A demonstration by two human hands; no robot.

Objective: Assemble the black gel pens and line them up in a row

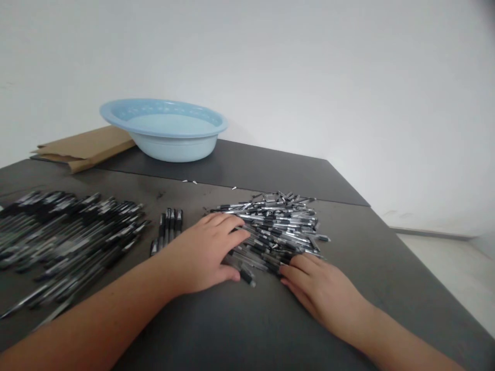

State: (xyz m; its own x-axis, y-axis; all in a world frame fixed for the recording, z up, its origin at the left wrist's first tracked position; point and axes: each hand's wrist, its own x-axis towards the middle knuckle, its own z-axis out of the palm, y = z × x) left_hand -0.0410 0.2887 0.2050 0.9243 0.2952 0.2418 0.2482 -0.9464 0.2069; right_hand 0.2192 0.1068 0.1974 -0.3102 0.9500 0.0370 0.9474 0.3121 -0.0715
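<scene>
A loose pile of clear pens with black grips lies on the dark table, with small silvery and black pieces at its far side. My left hand rests at the pile's left edge, thumb apart from the fingers, over some pens. One pen sticks out beside its thumb. My right hand is at the pile's near right edge, its fingers curled together against a pen; the fingertips are partly hidden. Left of my left hand, several pens lie side by side in a short row.
A wide band of many pens covers the table's left side, somewhat blurred. Behind stands a light blue basin, with a flat brown paper bag beside it. Small white bits lie near the seam. The table ends at the right.
</scene>
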